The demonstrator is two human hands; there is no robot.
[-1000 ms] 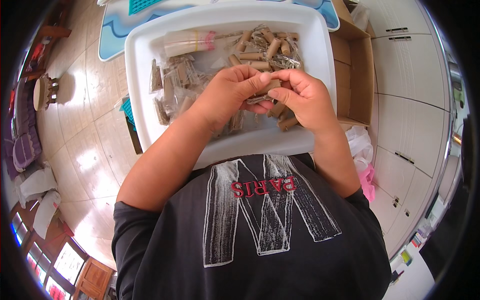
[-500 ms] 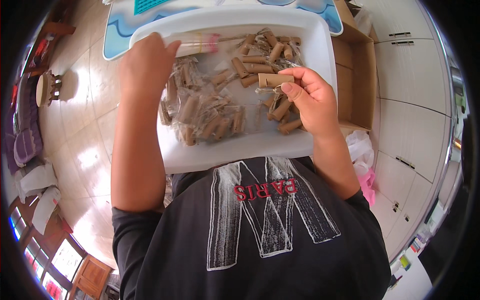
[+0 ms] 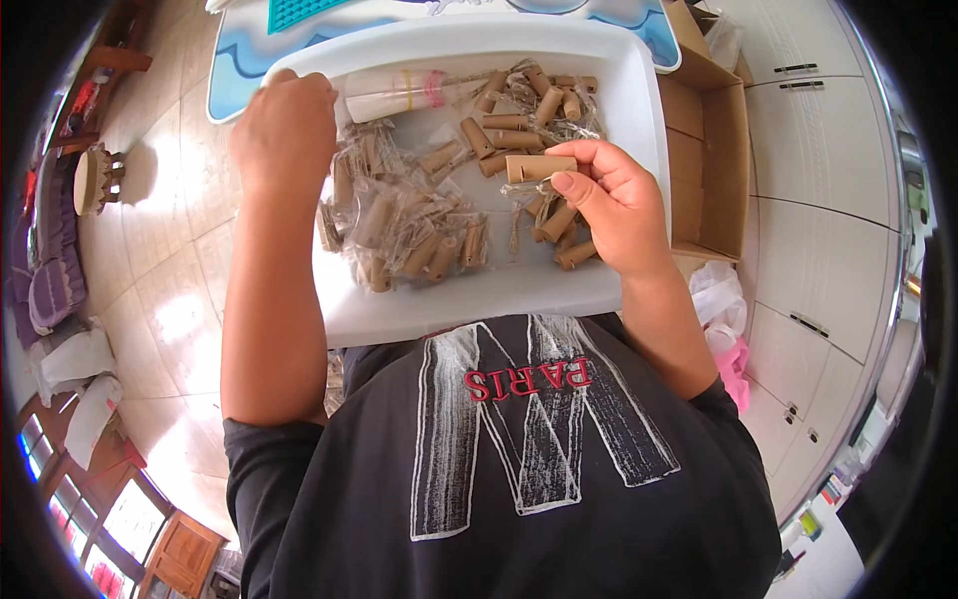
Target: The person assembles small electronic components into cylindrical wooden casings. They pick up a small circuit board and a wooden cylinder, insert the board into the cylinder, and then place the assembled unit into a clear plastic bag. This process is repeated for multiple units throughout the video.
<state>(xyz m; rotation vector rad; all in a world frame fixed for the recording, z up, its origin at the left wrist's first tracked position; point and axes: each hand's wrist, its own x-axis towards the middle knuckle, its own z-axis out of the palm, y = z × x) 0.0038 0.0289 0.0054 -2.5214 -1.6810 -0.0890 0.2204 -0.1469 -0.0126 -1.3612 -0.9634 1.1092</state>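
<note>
Between the thumb and fingers of my right hand (image 3: 624, 205) is a short brown cardboard tube (image 3: 539, 169) with a slit in its side and pale twine hanging below it. My left hand (image 3: 283, 130) is closed, knuckles up, over the far left corner of a white plastic bin (image 3: 469, 38); its fingertips are hidden. Just right of that hand lies a bundle of clear plastic bags (image 3: 384, 103) with a pink edge and a yellow band. Loose tubes (image 3: 509, 139) with twine lie on the bin's right side. Several bagged tubes (image 3: 414, 235) are heaped at its near left.
Beyond the bin is a blue and white table (image 3: 235, 60) with a teal tray (image 3: 294, 12) on it. An open cardboard box (image 3: 714, 170) stands to the right, before white cabinets (image 3: 823, 150). A small stool (image 3: 97, 180) is on the tiled floor at left.
My left hand has shifted slightly left, away from the bundle of plastic bags, which shows more fully. The right hand has brought the tube a little left and down.
</note>
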